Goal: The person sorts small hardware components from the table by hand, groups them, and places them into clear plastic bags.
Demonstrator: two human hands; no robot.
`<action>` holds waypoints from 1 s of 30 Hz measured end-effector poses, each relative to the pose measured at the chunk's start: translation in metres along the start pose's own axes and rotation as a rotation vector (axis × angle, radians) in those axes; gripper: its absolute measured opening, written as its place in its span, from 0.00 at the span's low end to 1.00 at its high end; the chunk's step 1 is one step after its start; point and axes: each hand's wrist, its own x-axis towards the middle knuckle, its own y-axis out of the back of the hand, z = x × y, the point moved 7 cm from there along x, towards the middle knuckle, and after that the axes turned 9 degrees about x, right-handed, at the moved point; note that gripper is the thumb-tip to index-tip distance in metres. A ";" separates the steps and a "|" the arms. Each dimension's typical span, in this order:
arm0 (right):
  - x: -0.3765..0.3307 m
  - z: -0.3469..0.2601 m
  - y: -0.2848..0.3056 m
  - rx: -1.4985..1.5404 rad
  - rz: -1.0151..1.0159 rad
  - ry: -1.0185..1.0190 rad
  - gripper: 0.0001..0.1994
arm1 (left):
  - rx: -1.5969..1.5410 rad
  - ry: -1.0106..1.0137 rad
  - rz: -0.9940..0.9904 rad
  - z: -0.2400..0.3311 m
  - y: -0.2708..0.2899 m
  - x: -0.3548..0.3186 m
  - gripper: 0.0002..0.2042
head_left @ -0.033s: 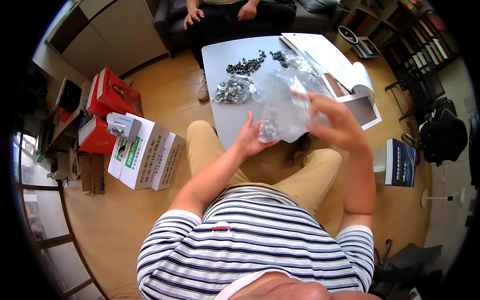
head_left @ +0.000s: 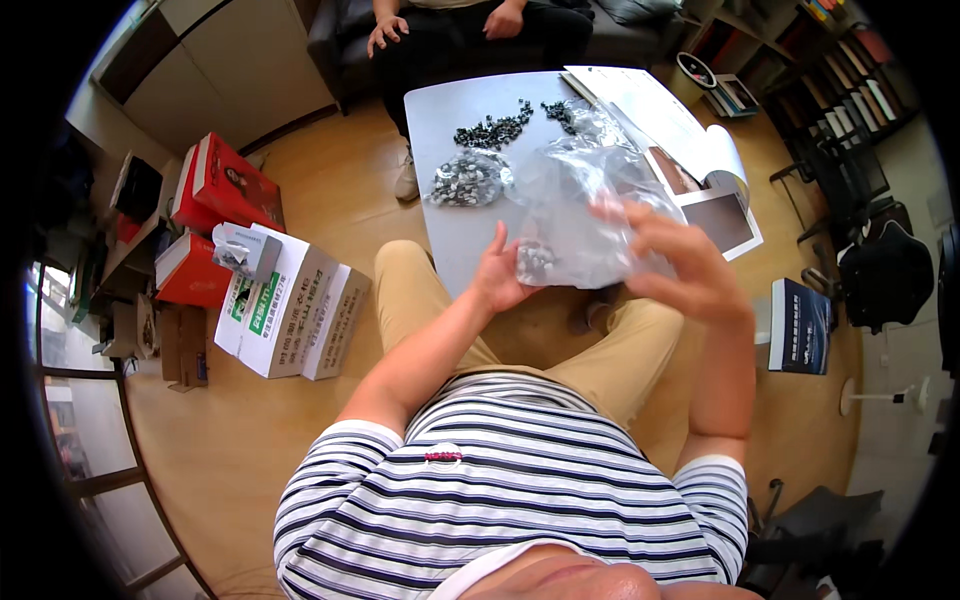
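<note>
The person is holding a clear plastic bag (head_left: 590,215) up between both hands, over their knees. The left hand (head_left: 497,272) is sitting at the bag's lower left corner, with its fingers pressing against the plastic. The right hand (head_left: 683,262) is gripping the bag's right side, fingers curling round the crinkly plastic. The two hands are apart, with the bag stretching between them. A little bunch of small dark pieces (head_left: 537,262) is sitting in the bottom of the bag, just beside the left hand's fingers. The right hand looks a bit blurry, so it is hard to tell how tight its grip is.

Just past the hands, a grey table (head_left: 440,110) is standing. On it, beyond the left hand, a small bag full of pieces (head_left: 466,180) is lying, and further on a loose pile of dark pieces (head_left: 492,130) is spread out. Beyond the right hand, an open book (head_left: 690,150) is lying on the table. Across the table another person's hands (head_left: 385,32) are resting.
</note>
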 end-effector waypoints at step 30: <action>-0.011 0.270 -0.202 1.453 0.600 -1.013 0.29 | 0.658 0.090 0.350 0.023 0.013 -0.076 0.19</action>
